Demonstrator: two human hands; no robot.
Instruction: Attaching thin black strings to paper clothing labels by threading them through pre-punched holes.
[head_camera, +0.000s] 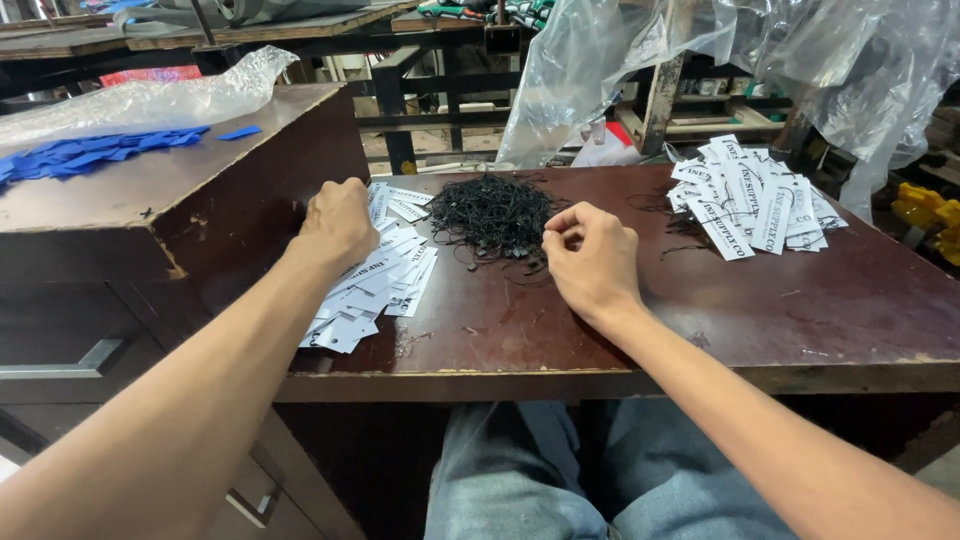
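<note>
- The left hand (338, 222) is curled into a loose fist, knuckles up, resting on the near pile of white paper tags (375, 285); whether a tag is pinched under the fingers cannot be told.
- The right hand (592, 258) is half closed, thumb and forefinger drawn together at the edge of the heap of black string loops (494, 213); it seems to pinch a thin strand, though the strand is too fine to make out for sure.
- The black string heap lies between the two hands, at about 12 o'clock from the person, on the dark red-brown bench (700, 320).
- The near tag pile fans out from under the left hand toward 7 o'clock, reaching close to the bench's front edge.
- A second pile of white tags (750, 205) sits well apart at 2 o'clock from the right hand, with a few loose black strings beside it.
- At 10 o'clock stands a higher wooden cabinet (150, 190), carrying a spread of blue tags (90, 152) and a crumpled clear plastic bag (150, 98).
- More clear plastic sheeting (620, 60) hangs behind the bench at 1 o'clock.
- The person's knees in blue jeans (560, 470) show beneath the bench at 6 o'clock.
</note>
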